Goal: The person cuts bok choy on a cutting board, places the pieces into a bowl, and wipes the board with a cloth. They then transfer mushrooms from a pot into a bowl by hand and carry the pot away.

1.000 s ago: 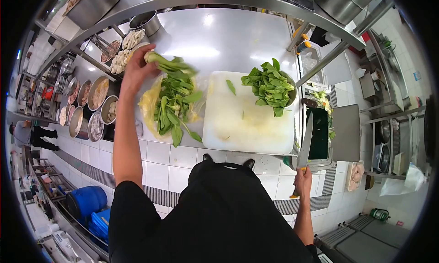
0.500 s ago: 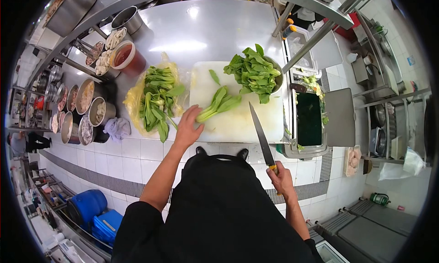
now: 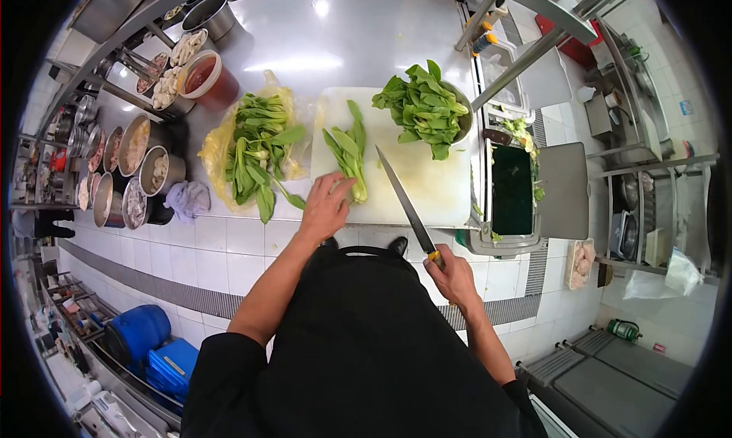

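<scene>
My right hand (image 3: 451, 278) is closed around the handle of a long kitchen knife (image 3: 404, 202), whose blade points up and left over the cutting board's front edge. A single head of bok choy (image 3: 351, 156) lies on the white cutting board (image 3: 427, 190), leaves away from me. At its stem end is my left hand (image 3: 326, 208), fingers a little bent and apart; the fingertips appear to touch the stalk. More bok choy (image 3: 259, 148) rests on a yellow plastic bag (image 3: 217, 152) to the left. A metal bowl (image 3: 467, 125) at the board's right holds a pile of leaves (image 3: 423, 110).
Left on the steel table (image 3: 358, 34) stand a tub of red liquid (image 3: 210, 80), several metal pots (image 3: 162, 170) and a cloth (image 3: 187, 200). A bin with a dark liner (image 3: 512, 190) is at the right. A metal shelf post (image 3: 526, 64) rises beside the bowl.
The single bok choy has turned from pointing right to pointing away from me. My left hand has moved slightly right along with it. The knife has shifted left, closer to the bok choy.
</scene>
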The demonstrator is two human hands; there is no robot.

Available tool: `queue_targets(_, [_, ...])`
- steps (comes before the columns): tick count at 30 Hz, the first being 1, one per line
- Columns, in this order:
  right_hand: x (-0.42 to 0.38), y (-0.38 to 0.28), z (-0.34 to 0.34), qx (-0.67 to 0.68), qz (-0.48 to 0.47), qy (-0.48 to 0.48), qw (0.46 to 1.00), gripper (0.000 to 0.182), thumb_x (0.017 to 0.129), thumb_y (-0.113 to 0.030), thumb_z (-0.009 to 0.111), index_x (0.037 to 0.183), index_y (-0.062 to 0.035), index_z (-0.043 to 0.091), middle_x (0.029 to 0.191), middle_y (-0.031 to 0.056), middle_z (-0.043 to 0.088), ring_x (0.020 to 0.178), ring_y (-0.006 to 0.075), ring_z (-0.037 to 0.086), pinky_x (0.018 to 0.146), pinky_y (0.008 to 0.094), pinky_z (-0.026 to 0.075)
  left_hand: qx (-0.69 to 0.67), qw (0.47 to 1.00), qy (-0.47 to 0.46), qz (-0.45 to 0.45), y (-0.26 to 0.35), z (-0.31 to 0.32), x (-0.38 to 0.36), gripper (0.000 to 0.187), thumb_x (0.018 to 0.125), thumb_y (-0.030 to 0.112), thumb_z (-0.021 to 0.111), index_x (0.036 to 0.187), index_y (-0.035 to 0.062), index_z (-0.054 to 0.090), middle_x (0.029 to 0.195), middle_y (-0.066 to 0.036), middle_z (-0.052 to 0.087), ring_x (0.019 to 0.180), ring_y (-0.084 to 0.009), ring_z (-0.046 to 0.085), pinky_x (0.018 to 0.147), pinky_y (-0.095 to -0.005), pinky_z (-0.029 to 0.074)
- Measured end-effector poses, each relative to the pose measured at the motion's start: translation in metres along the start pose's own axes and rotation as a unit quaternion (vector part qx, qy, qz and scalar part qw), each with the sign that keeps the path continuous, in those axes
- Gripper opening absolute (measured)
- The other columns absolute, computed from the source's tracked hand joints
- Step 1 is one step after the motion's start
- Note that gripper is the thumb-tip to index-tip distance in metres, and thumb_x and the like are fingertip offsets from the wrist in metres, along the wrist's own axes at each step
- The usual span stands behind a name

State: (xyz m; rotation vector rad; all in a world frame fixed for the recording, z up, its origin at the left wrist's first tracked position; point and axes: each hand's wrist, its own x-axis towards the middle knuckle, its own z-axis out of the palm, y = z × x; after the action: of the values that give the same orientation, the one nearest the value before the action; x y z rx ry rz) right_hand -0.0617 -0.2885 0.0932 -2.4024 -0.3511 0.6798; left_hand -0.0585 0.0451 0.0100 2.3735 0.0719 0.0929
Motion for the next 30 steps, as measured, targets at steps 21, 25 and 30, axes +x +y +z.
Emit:
queue_targets(21, [-0.037, 0.017, 0.000, -0.021, 0.086, 0.014, 0.996, 0.039, 0.097, -0.035, 0.064, 0.120, -0.0038, 0.059, 0.083, 0.0286, 0.070, 0.085, 0.0504, 0.067, 0.074, 0.0550, 0.052, 0.245, 0.958, -0.082, 0.128, 0.034, 0.022, 0.067, 0.043, 0.086, 0.015, 0.070, 0.128, 0.0172, 0.069, 0.138, -0.007, 0.060, 0.142, -0.0383, 0.042, 0.121, -0.0690, 0.015])
queue_targets(25, [-0.038, 0.020, -0.001, -0.021, 0.083, 0.009, 0.996, 0.039, 0.096, -0.034, 0.065, 0.121, -0.0040, 0.059, 0.083, 0.0283, 0.070, 0.085, 0.0504, 0.067, 0.074, 0.0548, 0.052, 0.265, 0.943, 0.039, 0.195, 0.025, 0.014, 0.046, 0.046, 0.085, 0.011, 0.070, 0.131, 0.0160, 0.068, 0.144, -0.014, 0.052, 0.132, -0.0414, 0.050, 0.117, -0.0623, 0.028])
queue_targets(30, [-0.031, 0.014, -0.003, -0.002, 0.069, 0.007, 0.998, 0.037, 0.096, -0.032, 0.066, 0.118, -0.0038, 0.059, 0.082, 0.0282, 0.069, 0.083, 0.0499, 0.067, 0.072, 0.0545, 0.052, 0.060, 0.992, 0.053, 0.094, 0.030, 0.027, 0.026, 0.044, 0.085, 0.013, 0.073, 0.129, 0.0119, 0.068, 0.141, -0.014, 0.052, 0.123, -0.0386, 0.055, 0.103, -0.0483, 0.047])
